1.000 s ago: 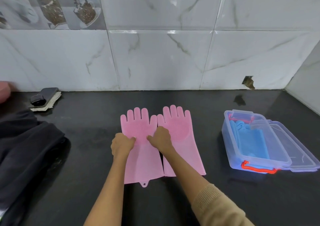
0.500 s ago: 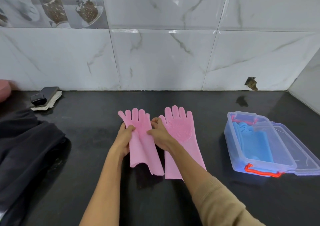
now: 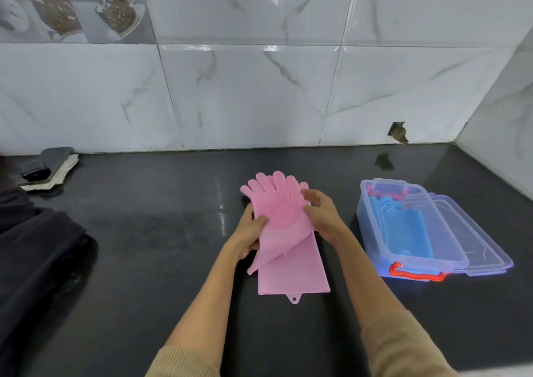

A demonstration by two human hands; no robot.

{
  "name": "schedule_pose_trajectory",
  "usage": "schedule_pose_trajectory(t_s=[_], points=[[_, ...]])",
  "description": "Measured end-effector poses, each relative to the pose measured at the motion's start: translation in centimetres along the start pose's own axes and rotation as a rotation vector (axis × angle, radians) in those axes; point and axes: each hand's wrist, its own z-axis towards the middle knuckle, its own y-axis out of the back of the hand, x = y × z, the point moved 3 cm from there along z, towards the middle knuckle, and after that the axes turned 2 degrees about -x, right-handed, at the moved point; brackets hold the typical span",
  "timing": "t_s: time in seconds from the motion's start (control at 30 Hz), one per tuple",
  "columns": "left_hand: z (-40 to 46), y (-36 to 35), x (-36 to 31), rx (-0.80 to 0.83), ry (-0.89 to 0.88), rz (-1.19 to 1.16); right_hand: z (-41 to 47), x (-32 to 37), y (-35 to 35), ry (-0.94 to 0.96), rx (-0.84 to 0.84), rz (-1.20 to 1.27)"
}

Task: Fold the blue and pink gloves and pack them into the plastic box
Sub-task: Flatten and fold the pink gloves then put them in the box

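Observation:
Two pink gloves lie stacked on the black counter. The lower pink glove [image 3: 294, 272] is flat, its cuff toward me. The upper pink glove [image 3: 281, 206] rests on it, its cuff hanging crooked at the left. My left hand [image 3: 249, 233] pinches the upper glove's left edge at the palm. My right hand [image 3: 320, 215] grips its right edge near the fingers. The blue gloves [image 3: 403, 226] lie folded inside the clear plastic box [image 3: 372, 238] with a red handle, to the right.
The box's clear lid [image 3: 478, 241] leans on its right side. A dark cloth [image 3: 34, 249] covers the counter's left. A black object on a rag [image 3: 47, 167] sits by the tiled wall [image 3: 259, 93]. A side wall closes the right corner.
The left pink glove was lifted from beside the right one and laid on top of it. Both hands shifted right with it.

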Motion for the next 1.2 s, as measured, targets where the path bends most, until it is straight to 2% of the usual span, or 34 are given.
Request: schedule_pose_trajectory(t_s=[0.1,0.27,0.33,0.43,0.53,0.7,0.9,1.07,1.2], points=[[0.2,0.3,0.6,-0.070,-0.001,0.054,-0.9,-1.4,0.3,-0.135,0.047,-0.027],[0.3,0.3,1.0,-0.086,-0.045,0.240,-1.7,-0.1,0.3,-0.191,0.121,-0.515],[0.1,0.1,1.1,-0.077,-0.062,0.282,-1.7,1.0,0.2,-0.212,0.119,-0.637],[0.1,-0.1,0.5,-0.060,-0.133,0.365,-1.7,1.9,0.3,-0.273,0.159,-0.698],[0.4,-0.4,0.1,-0.033,-0.199,0.508,-2.4,2.4,0.4,-0.393,0.283,-0.696],[1.0,-0.1,0.9,-0.123,-0.095,0.514,-2.7,1.5,1.4,-0.457,0.388,-0.724],[0.9,-0.4,1.1,-0.178,-0.108,0.481,-2.1,-0.5,2.3,-0.375,0.285,-0.702],[0.4,-0.1,0.7,-0.037,0.008,0.449,-0.8,-2.4,2.2,-0.282,0.038,-0.622],[-0.3,0.5,0.6,0.077,0.056,0.485,-0.5,-3.0,2.0,-0.201,-0.074,-0.687]])
